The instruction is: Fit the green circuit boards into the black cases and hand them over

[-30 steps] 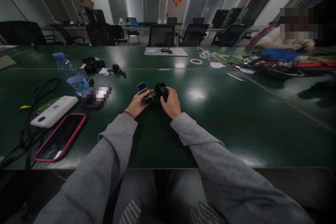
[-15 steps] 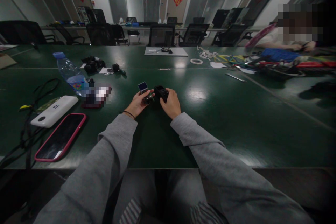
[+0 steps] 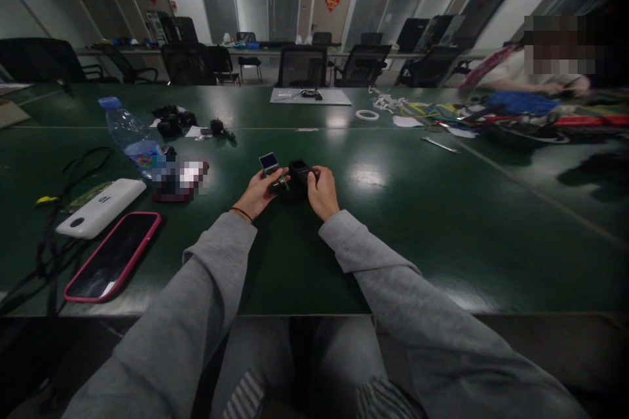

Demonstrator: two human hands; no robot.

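Observation:
My left hand (image 3: 256,195) is closed around a small green circuit board (image 3: 281,181) with a little screen (image 3: 268,161) standing at its far end. Fingers cover part of the board. Just to the right, my right hand (image 3: 323,191) grips the near right side of a small black plastic case (image 3: 298,169), its thumb lying along the edge. The case's top face has a row of small openings or keys, too small to tell which. Board and case are close together, low over the green table (image 3: 304,262); whether they touch I cannot tell.
On the left are a red-edged phone (image 3: 115,255), a white power bank (image 3: 103,208), a water bottle (image 3: 132,137) and black cords (image 3: 52,236). Farther off lie a wrench (image 3: 441,145), a tape ring (image 3: 367,115) and tangled wires (image 3: 452,111). Another person (image 3: 521,75) sits at the far right.
My right hand's thumb and fingers have shifted up and right along the case, uncovering more of it. The board and screen in my left hand have moved very slightly.

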